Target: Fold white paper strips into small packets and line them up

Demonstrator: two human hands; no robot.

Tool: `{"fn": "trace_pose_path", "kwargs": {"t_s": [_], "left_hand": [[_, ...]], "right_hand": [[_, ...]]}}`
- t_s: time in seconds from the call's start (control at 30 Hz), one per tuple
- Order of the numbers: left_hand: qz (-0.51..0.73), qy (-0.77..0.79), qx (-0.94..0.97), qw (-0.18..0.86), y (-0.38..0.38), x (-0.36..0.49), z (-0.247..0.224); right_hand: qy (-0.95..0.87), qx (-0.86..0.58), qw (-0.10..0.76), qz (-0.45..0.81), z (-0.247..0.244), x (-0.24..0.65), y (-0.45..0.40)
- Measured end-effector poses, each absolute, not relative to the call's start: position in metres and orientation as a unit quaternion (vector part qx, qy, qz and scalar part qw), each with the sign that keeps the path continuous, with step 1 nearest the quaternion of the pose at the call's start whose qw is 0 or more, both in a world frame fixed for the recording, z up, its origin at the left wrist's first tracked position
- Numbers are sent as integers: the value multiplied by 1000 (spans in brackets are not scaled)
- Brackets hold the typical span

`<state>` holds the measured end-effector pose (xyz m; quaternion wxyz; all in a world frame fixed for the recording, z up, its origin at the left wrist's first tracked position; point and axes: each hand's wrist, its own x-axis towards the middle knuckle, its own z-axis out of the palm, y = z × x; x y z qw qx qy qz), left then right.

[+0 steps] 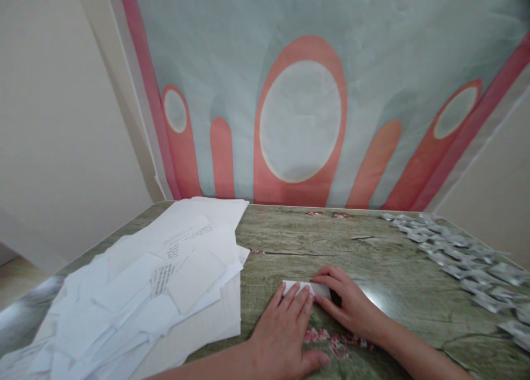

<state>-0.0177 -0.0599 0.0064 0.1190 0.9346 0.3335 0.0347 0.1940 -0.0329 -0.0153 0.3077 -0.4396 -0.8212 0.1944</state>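
A small folded piece of white paper [304,284] lies on the wood-patterned table, its right part looking greyer. My left hand [285,331] rests flat over the paper's near left side, fingers stretched out and pressing on it, thumb apart. At the right end, my right hand [351,302] pinches the paper between thumb and fingers. The fingertips of both hands nearly meet at the middle of the strip, and the fingers hide part of its near edge.
To the left spreads a large loose pile of white paper sheets [136,291], some with print. Several rows of small folded grey-white papers [451,247] lie along the right side. Behind the table [285,231] stands a grey-green wall covering [232,48] with coral shapes.
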Motion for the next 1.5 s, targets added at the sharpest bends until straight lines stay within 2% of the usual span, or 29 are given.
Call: {"fn": "trace_pose_path", "kwargs": {"t_s": [0.8,1.5], "left_hand": [[42,313,947,63,-53,-22,-12],[39,316,947,51,-50,-23,-18]], "right_hand": [[-801,-453,292,261,-4,192,-34],[-794,-470,288,257,-13,192,-30]]}}
